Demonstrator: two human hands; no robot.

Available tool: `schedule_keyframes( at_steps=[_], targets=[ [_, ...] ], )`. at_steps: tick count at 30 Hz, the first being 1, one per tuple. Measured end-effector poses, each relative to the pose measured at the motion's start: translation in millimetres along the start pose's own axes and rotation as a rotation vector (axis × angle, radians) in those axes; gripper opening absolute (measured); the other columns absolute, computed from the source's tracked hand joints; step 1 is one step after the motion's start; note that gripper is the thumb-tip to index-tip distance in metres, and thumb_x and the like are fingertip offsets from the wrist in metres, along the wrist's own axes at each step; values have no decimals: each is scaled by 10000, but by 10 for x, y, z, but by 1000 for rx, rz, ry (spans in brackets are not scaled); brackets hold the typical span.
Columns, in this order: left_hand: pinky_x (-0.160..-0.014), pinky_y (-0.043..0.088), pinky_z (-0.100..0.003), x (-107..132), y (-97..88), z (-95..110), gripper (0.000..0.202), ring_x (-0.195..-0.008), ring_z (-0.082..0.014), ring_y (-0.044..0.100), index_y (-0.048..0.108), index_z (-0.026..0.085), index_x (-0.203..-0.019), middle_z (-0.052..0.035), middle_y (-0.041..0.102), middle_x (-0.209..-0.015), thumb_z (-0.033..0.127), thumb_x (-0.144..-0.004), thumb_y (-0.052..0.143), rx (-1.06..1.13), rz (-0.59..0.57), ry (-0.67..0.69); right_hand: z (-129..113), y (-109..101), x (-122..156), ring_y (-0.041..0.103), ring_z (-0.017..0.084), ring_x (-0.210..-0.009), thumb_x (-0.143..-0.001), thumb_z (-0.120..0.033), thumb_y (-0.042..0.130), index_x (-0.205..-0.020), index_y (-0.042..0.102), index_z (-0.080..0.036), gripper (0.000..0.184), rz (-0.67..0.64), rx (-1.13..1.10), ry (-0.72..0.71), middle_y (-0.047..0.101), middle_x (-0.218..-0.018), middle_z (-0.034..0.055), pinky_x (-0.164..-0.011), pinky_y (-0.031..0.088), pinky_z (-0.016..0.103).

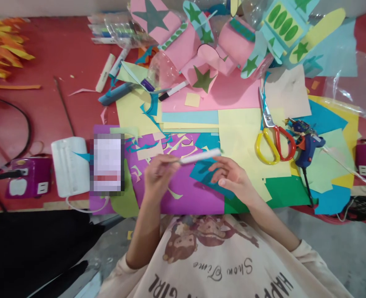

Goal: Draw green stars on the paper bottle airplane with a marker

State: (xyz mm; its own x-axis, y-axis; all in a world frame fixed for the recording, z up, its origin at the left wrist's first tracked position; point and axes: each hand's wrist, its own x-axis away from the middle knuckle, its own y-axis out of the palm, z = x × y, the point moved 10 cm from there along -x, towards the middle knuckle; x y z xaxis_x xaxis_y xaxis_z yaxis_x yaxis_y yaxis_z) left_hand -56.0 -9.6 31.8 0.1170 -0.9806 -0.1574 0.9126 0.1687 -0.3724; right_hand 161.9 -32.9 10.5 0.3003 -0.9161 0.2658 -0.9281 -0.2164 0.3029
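Observation:
My left hand (pixel 159 174) pinches one end of a slim white marker (pixel 201 156), somewhat blurred, which points to the right above the table. Close to its far end, my right hand (pixel 230 179) is held with fingers apart and nothing in them. Beneath both hands lie a purple sheet (pixel 189 194) strewn with small paper scraps (pixel 148 152) and a piece of blue paper (pixel 206 176). A pale yellow sheet (pixel 241 140) is to the right of them. On its right edge rest scissors (pixel 268 120) with one yellow and one red handle loop, blades spread slightly.
Pink paper shapes with green stars (pixel 183 41) fill the back. A blue glue gun (pixel 307 151) lies right. A phone (pixel 108 163), a white box with a cable (pixel 71 165) and a purple power block (pixel 29 178) are left. Several markers (pixel 117 37) lie behind.

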Motion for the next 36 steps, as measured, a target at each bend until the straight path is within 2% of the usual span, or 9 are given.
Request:
schedule_keyframes(
  at_steps=[4,7,9,11,15,19,24,30,36],
  targets=[
    [-787,545,-371,-45,-747,-250,180,-837,-175,642,597,241,-1010,-3,653,-914,395,-919,579,-218,339,-87,-268,-331,68,662,174,-956,-897,-333,613,-1111,628,-266,225,200,545,-178,690,-1080,60,-856,552,342],
    [-990,448,-502,-140,-846,-287,232,-1008,-258,590,629,247,-1030,-39,656,-1027,343,-827,687,-411,301,-90,-466,-407,108,647,223,-1055,-928,-306,556,-1071,640,-246,177,243,898,-349,701,-1086,77,-924,532,412],
    [-1035,417,-532,-225,-671,-157,306,-1164,-310,541,583,215,-1141,-107,623,-1174,351,-871,626,-643,198,16,-500,-377,80,619,247,-1148,-944,-300,522,-1147,621,-247,232,202,1053,-403,689,-1169,89,-976,515,452],
    [-1052,413,-514,-287,-422,-8,336,-1231,-309,519,540,188,-1219,-151,587,-1258,355,-928,549,-702,122,115,-469,-312,26,533,269,-1300,-959,-315,492,-1278,562,-251,333,136,1188,-412,622,-1331,97,-1065,459,499],
    [-1086,396,-482,-389,318,227,353,-1314,-293,483,534,202,-1273,-140,560,-1351,365,-968,463,-691,-199,222,-286,-219,-56,333,300,-1461,-974,-409,448,-1477,377,-218,543,51,1418,-327,414,-1539,113,-1174,311,569],
    [-1133,359,-496,-450,877,366,425,-1394,-308,406,497,174,-1374,-135,449,-1494,294,-969,453,-776,-508,255,-142,-140,31,339,315,-1455,-980,-420,424,-1472,400,-147,563,15,1558,-307,398,-1543,134,-1167,322,562],
    [-1162,332,-482,-581,1070,437,430,-1422,-298,371,492,150,-1396,-157,397,-1527,235,-982,416,-860,-597,315,-156,-39,282,469,299,-1368,-979,-380,445,-1364,524,-112,475,-33,1594,-415,516,-1462,124,-1109,407,518],
    [-1133,374,-477,-666,1110,393,393,-1387,-308,422,555,175,-1351,-165,452,-1484,231,-976,449,-810,-550,368,-359,-7,421,647,222,-1112,-965,-305,500,-1159,645,-155,285,-25,1496,-505,706,-1217,80,-1017,477,418],
    [-1097,409,-487,-670,1105,455,322,-1341,-306,481,640,194,-1239,-163,504,-1440,221,-965,473,-765,-485,430,-417,12,370,672,208,-996,-953,-262,520,-1100,650,-160,221,-44,1442,-509,737,-1106,73,-981,480,419]
  ],
)
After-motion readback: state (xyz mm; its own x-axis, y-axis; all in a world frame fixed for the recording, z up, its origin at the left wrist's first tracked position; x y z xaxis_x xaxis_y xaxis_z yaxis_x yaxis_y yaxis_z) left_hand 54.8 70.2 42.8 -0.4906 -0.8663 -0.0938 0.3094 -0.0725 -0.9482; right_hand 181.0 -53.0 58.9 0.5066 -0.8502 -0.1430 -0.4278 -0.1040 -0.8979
